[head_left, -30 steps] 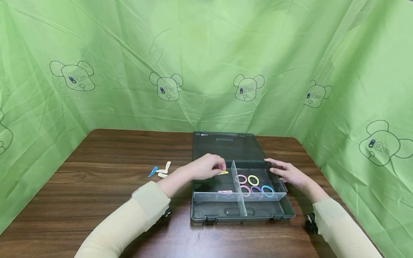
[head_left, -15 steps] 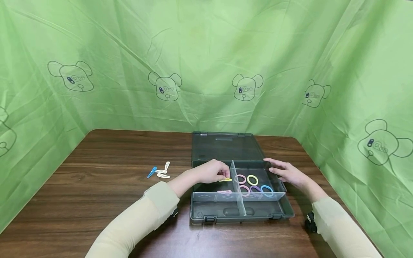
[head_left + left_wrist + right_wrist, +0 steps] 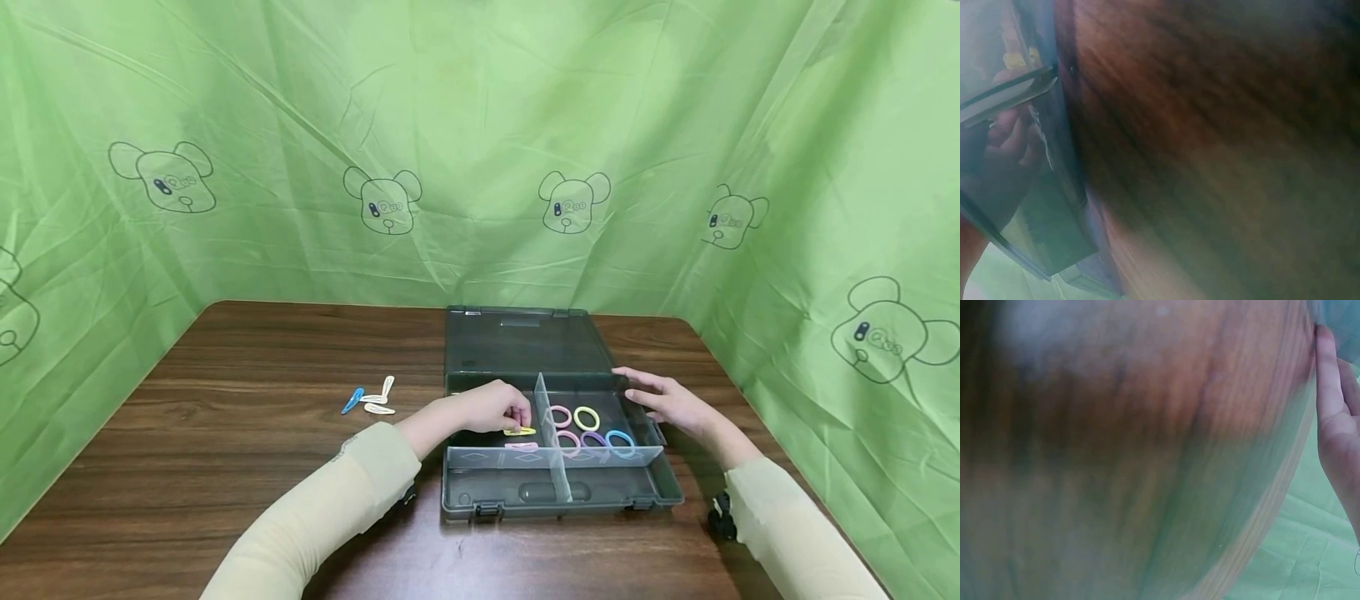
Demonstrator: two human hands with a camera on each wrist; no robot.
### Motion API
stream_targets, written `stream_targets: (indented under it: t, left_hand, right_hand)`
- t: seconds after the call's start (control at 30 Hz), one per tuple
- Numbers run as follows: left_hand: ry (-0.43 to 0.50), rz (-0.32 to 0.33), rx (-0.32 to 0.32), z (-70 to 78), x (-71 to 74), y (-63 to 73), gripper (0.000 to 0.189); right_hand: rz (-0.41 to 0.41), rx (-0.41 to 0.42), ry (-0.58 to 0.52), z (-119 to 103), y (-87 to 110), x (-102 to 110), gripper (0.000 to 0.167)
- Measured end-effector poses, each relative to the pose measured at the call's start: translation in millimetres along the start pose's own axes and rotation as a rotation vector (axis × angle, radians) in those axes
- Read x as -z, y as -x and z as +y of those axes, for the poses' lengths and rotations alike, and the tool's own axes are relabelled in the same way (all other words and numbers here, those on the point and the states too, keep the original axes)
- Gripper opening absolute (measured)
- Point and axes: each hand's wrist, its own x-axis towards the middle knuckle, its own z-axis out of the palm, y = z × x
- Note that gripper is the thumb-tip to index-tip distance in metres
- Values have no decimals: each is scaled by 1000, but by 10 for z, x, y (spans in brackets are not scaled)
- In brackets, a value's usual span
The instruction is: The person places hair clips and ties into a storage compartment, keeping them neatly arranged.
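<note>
My left hand reaches into the back left compartment of a dark see-through divided box. Between its fingertips it pinches a yellow snap hair clip, low down and just behind a pink snap hair clip by the divider. My right hand rests at the box's right side, its fingers extended along the rim. In the right wrist view, that hand shows only at the right edge. Several hair ties in pink, yellow, purple and blue lie in the back right compartment.
On the wooden table left of the box lie a blue hair clip and several cream ones. The box lid is folded back flat behind it. A green curtain surrounds the table.
My left hand has moved nearer and lower within the back left compartment, bringing the yellow hair clip close to the pink one. The right hand has stayed in place.
</note>
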Motion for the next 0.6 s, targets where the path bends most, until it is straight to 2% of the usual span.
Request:
stream_targets:
  t: [0.17,0.43,0.6]
  left_hand:
    - [-10,12,-4,-11,-22,-11,5]
    - [-57,25,-24,-7,-34,3,4]
    - [-39,25,-14,15,-16,24,5]
  right_hand:
    - [13,-1,29,-3,4,-3,56]
    - [15,-4,11,-13,16,-17,55]
    - [20,-2,20,-10,17,-19,55]
